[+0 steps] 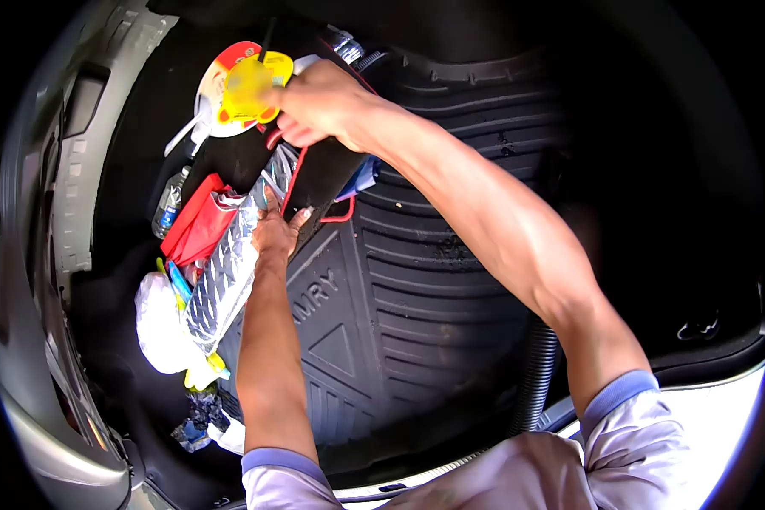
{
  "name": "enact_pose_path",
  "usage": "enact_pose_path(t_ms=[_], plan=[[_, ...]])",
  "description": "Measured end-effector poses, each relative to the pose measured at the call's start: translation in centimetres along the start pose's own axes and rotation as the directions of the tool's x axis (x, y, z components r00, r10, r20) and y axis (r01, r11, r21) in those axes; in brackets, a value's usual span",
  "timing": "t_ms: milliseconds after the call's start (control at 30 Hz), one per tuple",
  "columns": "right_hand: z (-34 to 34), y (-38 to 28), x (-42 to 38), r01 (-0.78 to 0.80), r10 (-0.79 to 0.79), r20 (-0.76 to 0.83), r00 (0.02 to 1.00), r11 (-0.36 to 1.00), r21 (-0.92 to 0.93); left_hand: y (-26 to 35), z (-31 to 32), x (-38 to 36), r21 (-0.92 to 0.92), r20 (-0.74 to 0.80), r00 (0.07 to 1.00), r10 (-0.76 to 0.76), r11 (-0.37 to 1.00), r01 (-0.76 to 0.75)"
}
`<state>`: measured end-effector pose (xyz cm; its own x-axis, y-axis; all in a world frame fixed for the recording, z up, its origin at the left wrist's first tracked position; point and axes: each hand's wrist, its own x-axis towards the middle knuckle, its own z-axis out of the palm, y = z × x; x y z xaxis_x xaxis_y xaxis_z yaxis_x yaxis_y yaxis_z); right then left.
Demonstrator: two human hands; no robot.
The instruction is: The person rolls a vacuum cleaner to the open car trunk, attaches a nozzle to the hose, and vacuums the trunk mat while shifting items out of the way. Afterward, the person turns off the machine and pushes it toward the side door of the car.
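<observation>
My right hand is closed at the edge of a yellow, rounded hand fan, its fingers curled. Behind that lies a white and red hand fan with a white handle. Lower down, my left hand grips the red-edged wall of a black organizer box, thumb on the dark panel and fingers on the other side. Those fingers also touch a folded silver sunshade, which stands along the box. A red cloth bundle is beside the sunshade.
A ribbed black trunk mat covers the floor. Along the left side are a clear plastic bottle, a white plastic bag and a yellow item. A black corrugated hose lies near the trunk's front edge.
</observation>
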<state>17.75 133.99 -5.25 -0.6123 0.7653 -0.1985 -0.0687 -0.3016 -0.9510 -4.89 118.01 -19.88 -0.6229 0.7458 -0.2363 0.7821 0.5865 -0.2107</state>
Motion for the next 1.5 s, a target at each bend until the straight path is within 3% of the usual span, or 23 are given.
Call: enact_pose_path(t_ms=[33,100,167,233,300,367,433,500,567,633,667,700,733,933,1033,1100,1133,1167,1233,1300,1367,1433,1500], plan=[[-0.9,0.5,-1.9,0.030,-0.029,0.016,0.999,0.996,-0.085,0.0,0.0,0.0,-0.010,-0.020,1.000,0.010,1.000,-0.010],[-3.9,2.8,-3.9,0.164,-0.302,-0.078,0.950,0.695,-0.700,0.6,-0.9,-0.4,-0.034,0.028,1.000,-0.006,0.999,0.007],[-7.1,4.0,-7.7,-0.105,-0.333,-0.331,0.883,0.547,-0.830,0.5,-0.5,-0.2,0.010,-0.025,1.000,0.012,1.000,-0.012],[-9.9,6.3,-11.7,-0.410,-0.433,-0.462,0.774,0.214,-0.887,0.5,-0.8,-0.2,-0.019,0.018,1.000,0.004,1.000,-0.003],[-11.9,9.4,-15.7,-0.551,-0.334,-0.559,0.759,0.128,-0.824,0.5,-0.7,-0.6,-0.014,0.032,0.999,0.014,1.000,-0.014],[-12.4,12.6,-18.9,-0.654,-0.129,-0.677,0.725,0.178,-0.735,0.1,-1.4,0.0,-0.024,0.018,1.000,0.011,1.000,-0.010],[-11.6,13.5,-20.0,-0.616,-0.052,-0.628,0.776,0.153,-0.773,0.7,-0.7,0.2,0.023,0.027,1.000,-0.011,1.000,0.010],[-11.2,14.3,-20.0,-0.522,-0.126,-0.636,0.762,0.463,-0.716,0.5,-0.5,0.5,-0.009,0.079,0.997,-0.006,1.000,0.007],[-10.4,14.3,-22.0,-0.500,-0.132,-0.701,0.701,0.611,-0.614,0.1,0.2,0.5,0.006,-0.029,0.999,0.018,1.000,-0.018],[-9.8,15.2,-24.4,-0.534,-0.011,-0.762,0.647,0.706,-0.464,-0.2,0.3,0.8,-0.006,-0.012,0.999,0.030,1.000,-0.030],[-9.3,14.9,-25.1,-0.462,0.281,-0.693,0.664,0.883,-0.086,0.0,0.2,0.5,0.005,-0.012,1.000,0.021,1.000,-0.021],[-8.6,14.5,-25.5,-0.385,0.503,-0.501,0.704,0.863,0.327,0.3,0.0,0.4,0.012,-0.016,1.000,0.013,1.000,-0.013],[-7.1,14.3,-25.5,-0.312,0.500,-0.512,0.698,0.856,0.411,0.5,-0.3,0.4,0.011,-0.020,1.000,0.011,1.000,-0.011],[-8.3,14.5,-24.3,-0.191,0.480,-0.544,0.688,0.843,0.503,0.2,0.0,0.5,-0.015,0.021,1.000,-0.012,1.000,0.012],[-7.7,14.8,-22.1,-0.257,0.383,-0.635,0.671,0.923,0.286,0.4,-0.2,0.3,0.010,0.007,1.000,-0.005,1.000,0.005],[-7.3,17.2,-20.7,-0.409,0.235,-0.710,0.664,0.909,-0.081,0.3,-0.5,0.4,-0.014,0.032,0.999,0.017,1.000,-0.017],[-6.6,16.5,-20.7,-0.338,0.370,-0.565,0.737,0.926,0.165,0.5,-0.8,0.1,0.026,0.030,0.999,0.025,0.999,-0.026],[-5.4,14.6,-20.2,-0.458,0.480,-0.442,0.758,0.874,0.165,0.5,-1.1,0.0,0.064,0.021,0.999,0.029,0.997,-0.030],[-3.2,19.7,-17.5,-0.481,0.257,-0.467,0.846,0.747,-0.459,0.1,0.1,0.9,0.070,-0.038,0.998,0.053,0.996,-0.051],[0.6,19.8,-18.0,-0.461,0.309,-0.406,0.860,0.811,-0.360,-0.5,0.3,0.3,0.090,-0.093,0.992,0.090,0.993,-0.082],[3.7,18.7,-19.3,-0.512,0.469,-0.207,0.859,0.781,-0.357,0.2,-0.9,0.5,0.066,0.011,0.998,0.065,0.996,-0.065],[6.4,18.8,-20.3,-0.503,0.587,0.017,0.809,0.708,-0.496,0.4,-0.2,0.3,0.085,0.001,0.998,0.069,0.994,-0.068],[6.4,18.3,-20.4,-0.494,0.555,-0.021,0.831,0.721,-0.486,-0.1,0.3,0.4,0.055,-0.046,0.998,0.044,0.998,-0.042]])
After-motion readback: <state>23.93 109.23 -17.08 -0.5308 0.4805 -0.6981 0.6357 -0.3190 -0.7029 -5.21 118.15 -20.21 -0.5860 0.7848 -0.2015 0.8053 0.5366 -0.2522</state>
